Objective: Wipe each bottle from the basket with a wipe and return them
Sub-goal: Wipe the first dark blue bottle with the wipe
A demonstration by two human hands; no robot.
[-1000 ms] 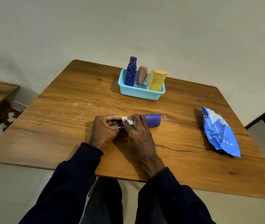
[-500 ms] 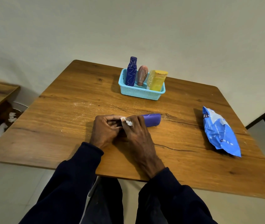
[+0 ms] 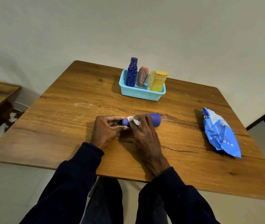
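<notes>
The purple bottle (image 3: 155, 120) lies sideways on the desk (image 3: 63, 118), six o'clock from the basket (image 3: 141, 93), the left hand (image 3: 107, 128) grip pinching its neck steady so the right hand (image 3: 143, 132) grip, closed on a wipe (image 3: 134, 121), can rub it.

A purple bottle (image 3: 154, 120) lies on its side near the front of the table (image 3: 73, 126), neck end held by the left hand (image 3: 105, 130). The right hand (image 3: 144, 135) holds a crumpled white wipe (image 3: 135, 121) against it. Farther back, a light-blue basket (image 3: 141, 94) holds three upright bottles: a dark blue bottle (image 3: 131, 72), a pinkish-brown bottle (image 3: 142, 76) and a yellow bottle (image 3: 158, 80).
</notes>
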